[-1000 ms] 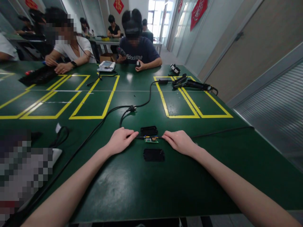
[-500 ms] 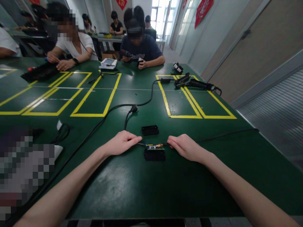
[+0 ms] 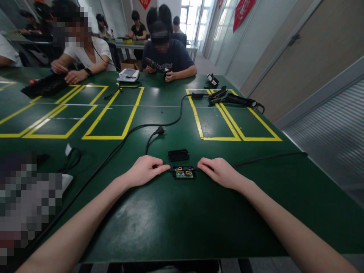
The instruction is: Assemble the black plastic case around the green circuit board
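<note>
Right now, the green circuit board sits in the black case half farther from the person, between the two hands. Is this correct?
Not quite. The head view shows the green circuit board in the nearer black case half; the farther case half lies beyond it. The board is indeed between the left hand and the right hand.

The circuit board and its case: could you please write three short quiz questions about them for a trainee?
1. The circuit board lies in: (a) a black case half; (b) a cardboard box; (c) a white tray?
2. True or false: the other case half lies beyond the board, not on it.
3. Fill in: the right hand pinches a black ____.
Key: 1 a; 2 true; 3 cable.
</note>
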The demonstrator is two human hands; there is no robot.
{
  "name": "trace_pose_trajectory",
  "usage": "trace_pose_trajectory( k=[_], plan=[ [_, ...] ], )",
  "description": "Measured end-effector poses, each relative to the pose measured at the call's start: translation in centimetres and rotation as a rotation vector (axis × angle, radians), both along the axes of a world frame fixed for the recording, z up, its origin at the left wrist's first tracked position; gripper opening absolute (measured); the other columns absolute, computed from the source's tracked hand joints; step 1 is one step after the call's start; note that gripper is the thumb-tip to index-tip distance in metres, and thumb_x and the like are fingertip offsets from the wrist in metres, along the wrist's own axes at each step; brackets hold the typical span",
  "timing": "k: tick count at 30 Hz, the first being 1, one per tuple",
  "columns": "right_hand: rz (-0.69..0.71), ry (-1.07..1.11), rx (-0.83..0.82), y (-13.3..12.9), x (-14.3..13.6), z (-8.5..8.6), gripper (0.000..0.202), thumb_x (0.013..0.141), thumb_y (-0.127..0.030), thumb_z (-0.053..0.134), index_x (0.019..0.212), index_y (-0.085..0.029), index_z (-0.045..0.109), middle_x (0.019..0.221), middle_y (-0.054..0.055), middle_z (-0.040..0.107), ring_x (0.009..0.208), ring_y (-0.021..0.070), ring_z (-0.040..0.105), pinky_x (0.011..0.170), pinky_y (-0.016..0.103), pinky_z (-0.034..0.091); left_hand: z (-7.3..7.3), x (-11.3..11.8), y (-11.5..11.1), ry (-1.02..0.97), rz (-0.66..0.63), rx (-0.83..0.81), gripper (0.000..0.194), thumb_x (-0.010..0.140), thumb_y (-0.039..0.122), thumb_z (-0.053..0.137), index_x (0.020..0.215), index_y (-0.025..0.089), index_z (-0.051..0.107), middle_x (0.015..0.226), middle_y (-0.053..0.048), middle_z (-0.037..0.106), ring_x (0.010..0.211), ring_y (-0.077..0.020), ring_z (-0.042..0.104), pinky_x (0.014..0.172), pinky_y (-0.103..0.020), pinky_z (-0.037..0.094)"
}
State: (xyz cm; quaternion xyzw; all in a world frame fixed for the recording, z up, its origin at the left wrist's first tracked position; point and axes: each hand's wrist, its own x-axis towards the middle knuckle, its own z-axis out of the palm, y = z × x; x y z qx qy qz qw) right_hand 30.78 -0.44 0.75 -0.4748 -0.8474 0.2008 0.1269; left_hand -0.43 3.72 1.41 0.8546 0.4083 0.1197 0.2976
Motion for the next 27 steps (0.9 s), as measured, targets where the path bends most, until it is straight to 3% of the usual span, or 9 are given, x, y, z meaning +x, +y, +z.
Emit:
trace_pose_trajectory(
  k=[4,11,14,18,24,27],
  plan=[
    [0.058,0.057,0.061,-0.1,-0.1,-0.1,0.030,0.110,-0.033,0.045,0.108,-0.022,0.072,0.096,0.006,0.078,0.080,0.0199,0.073,0.071,0.030,0.051,-0.6,-0.1,0.3,-0.017,-0.016,0.158,0.050,0.103,0.050,0.053,0.066,0.018,0.058,0.063,0.002,0.055,0.063,-0.0140,0.052,0.067,-0.026,0.034],
    [0.159,0.155,0.178,0.1,-0.1,0.0,0.032,0.109,-0.031,0.047,0.100,-0.019,0.075,0.093,0.008,0.074,0.082,0.0186,0.069,0.071,0.030,0.051,-0.9,0.1,-0.2,-0.096,-0.109,0.277,0.032,0.107,0.040,0.050,0.090,0.020,0.068,0.085,-0.002,0.070,0.080,-0.0184,0.062,0.077,-0.031,0.045],
    [0.168,0.173,0.223,0.1,-0.3,0.0,0.032,0.109,-0.031,0.050,0.093,-0.020,0.075,0.093,0.009,0.074,0.087,0.0208,0.067,0.078,0.035,0.051,-1.1,0.3,-0.3,-0.102,-0.147,0.321,0.031,0.108,0.035,0.048,0.091,0.020,0.069,0.085,-0.004,0.070,0.084,-0.0197,0.062,0.079,-0.032,0.045],
    [0.073,0.174,0.234,0.1,-0.8,-0.4,0.040,0.110,-0.036,0.047,0.084,-0.020,0.073,0.089,0.008,0.073,0.082,0.0202,0.063,0.075,0.036,0.045,-1.4,0.4,-0.4,-0.093,-0.132,0.340,0.029,0.108,0.033,0.050,0.091,0.020,0.068,0.084,-0.003,0.068,0.082,-0.0192,0.062,0.077,-0.032,0.046],
    [0.036,0.219,0.116,0.1,-0.9,-0.7,0.036,0.107,-0.039,0.052,0.083,-0.020,0.071,0.088,0.006,0.073,0.083,0.0201,0.063,0.078,0.037,0.044,-1.3,0.5,-0.6,-0.119,-0.090,0.306,0.025,0.105,0.034,0.054,0.089,0.019,0.065,0.084,-0.002,0.064,0.079,-0.0186,0.060,0.073,-0.031,0.047],
    [0.016,0.237,0.074,0.2,-1.0,-0.7,0.032,0.105,-0.039,0.057,0.083,-0.021,0.070,0.089,0.006,0.072,0.085,0.0207,0.064,0.081,0.037,0.046,-1.2,0.5,-0.6,-0.140,-0.054,0.288,0.020,0.104,0.036,0.055,0.099,0.020,0.065,0.089,-0.003,0.065,0.085,-0.0203,0.061,0.077,-0.033,0.050]
  ],
)
